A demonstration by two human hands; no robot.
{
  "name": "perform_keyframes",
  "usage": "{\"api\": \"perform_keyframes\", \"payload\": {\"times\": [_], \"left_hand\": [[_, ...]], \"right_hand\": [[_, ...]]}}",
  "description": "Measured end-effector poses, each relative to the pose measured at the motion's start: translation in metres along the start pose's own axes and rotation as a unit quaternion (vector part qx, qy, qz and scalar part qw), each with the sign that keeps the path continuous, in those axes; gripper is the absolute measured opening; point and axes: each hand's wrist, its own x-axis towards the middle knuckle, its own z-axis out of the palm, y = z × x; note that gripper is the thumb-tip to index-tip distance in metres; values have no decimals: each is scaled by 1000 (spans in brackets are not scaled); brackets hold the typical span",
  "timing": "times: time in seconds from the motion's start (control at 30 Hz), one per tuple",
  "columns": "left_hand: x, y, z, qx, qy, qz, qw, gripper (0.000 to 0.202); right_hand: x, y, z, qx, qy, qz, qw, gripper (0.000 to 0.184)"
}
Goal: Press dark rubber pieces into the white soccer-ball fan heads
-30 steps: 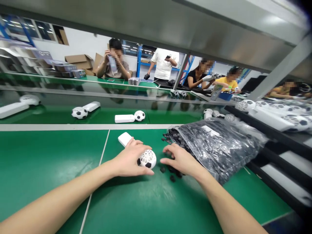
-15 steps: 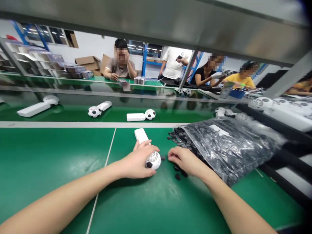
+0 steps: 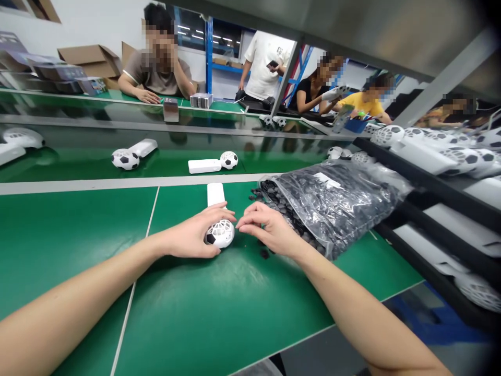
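Cupping a lattice soccer ball (image 3: pixel 219 234) in the left hand (image 3: pixel 191 233), keeping the right hand (image 3: pixel 270 227) open just beside it, above black pieces (image 3: pixel 265 253).

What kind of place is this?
It looks like a factory: a long green assembly line, rows of white soccer-ball gadgets, a big bag of black pieces, and people working nearby.

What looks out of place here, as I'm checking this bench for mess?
Small black pieces have spilled from the open end of the clear plastic bag onto the green bench top, lying loose by the right hand.
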Motion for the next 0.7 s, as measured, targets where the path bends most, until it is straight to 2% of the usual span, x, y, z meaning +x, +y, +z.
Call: {"api": "perform_keyframes", "payload": {"times": [0.13, 0.23, 0.33, 0.43, 0.6, 0.7], "left_hand": [[1, 0, 0, 3, 3, 1, 1000, 63], [1, 0, 0, 7, 2, 4, 1000, 64], [1, 0, 1, 13, 6, 1, 1000, 62], [1, 1, 2, 14, 18, -5, 1000, 58], [3, 1, 8, 15, 56, -23, 998, 54], [4, 0, 12, 23, 69, -25, 997, 55]], "right_hand": [[-1, -3, 0, 40, -15, 41, 998, 13], [-1, -3, 0, 20, -46, 21, 999, 20], [-1, -1, 0, -14, -30, 4, 999, 13], [-1, -1, 0, 35, -14, 43, 998, 9], [-1, -6, 1, 41, -13, 14, 999, 6], [-2, -6, 4, 68, -20, 38, 997, 6]]}}
